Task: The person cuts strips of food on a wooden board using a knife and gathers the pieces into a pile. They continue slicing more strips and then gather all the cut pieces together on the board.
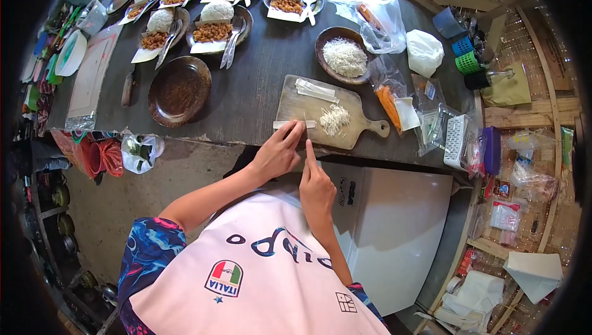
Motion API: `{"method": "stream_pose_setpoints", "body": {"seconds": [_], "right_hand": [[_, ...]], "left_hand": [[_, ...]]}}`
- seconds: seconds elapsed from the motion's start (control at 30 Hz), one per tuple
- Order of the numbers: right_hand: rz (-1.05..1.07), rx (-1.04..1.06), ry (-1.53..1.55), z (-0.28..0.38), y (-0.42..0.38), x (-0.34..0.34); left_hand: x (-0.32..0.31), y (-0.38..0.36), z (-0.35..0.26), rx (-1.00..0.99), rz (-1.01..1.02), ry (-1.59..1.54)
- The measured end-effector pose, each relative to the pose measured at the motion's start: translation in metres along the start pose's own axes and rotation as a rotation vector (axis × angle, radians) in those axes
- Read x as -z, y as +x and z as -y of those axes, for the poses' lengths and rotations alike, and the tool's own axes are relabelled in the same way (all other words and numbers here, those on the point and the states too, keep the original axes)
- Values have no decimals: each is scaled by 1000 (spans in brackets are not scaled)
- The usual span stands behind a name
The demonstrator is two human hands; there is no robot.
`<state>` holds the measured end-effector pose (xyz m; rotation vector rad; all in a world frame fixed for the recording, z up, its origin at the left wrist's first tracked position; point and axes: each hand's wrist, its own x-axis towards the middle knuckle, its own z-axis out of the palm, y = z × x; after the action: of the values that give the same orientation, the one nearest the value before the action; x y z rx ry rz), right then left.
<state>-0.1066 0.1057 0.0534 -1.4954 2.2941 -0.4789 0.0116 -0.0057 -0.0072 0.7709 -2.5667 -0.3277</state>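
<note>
A wooden cutting board with a handle lies at the table's near edge. The fingers of my left hand are pressed together on a thin white strip at the board's near left. My right hand is just beside it, index finger stretched toward the board's edge and the other fingers curled. Whatever those curled fingers hold is hidden from this angle. A small pile of fine white shreds is at the middle of the board, with more white strips behind it.
Behind the board is a brown bowl of white shreds. A dark round plate and a knife lie to the left. Several plates hold rice and brown food. Plastic bags and a white basket line the right side.
</note>
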Motion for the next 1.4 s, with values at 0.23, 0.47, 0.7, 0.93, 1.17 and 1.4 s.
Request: {"method": "stream_pose_setpoints", "body": {"seconds": [0.23, 0.47, 0.7, 0.93, 1.17, 1.4], "right_hand": [[-11, -8, 25, -4, 0, -3], [-31, 21, 25, -6, 3, -7], [-13, 9, 7, -4, -2, -4], [18, -14, 39, 1, -1, 0], [-44, 14, 83, -4, 10, -9], [25, -196, 547, -34, 24, 20]], "left_hand": [[1, 0, -1, -15, 18, 80], [1, -3, -7, -2, 40, 80], [1, -1, -1, -5, 39, 96], [4, 1, 1, 6, 3, 16], [1, -2, 0, -12, 26, 108], [21, 5, -1, 79, -81, -53]]}}
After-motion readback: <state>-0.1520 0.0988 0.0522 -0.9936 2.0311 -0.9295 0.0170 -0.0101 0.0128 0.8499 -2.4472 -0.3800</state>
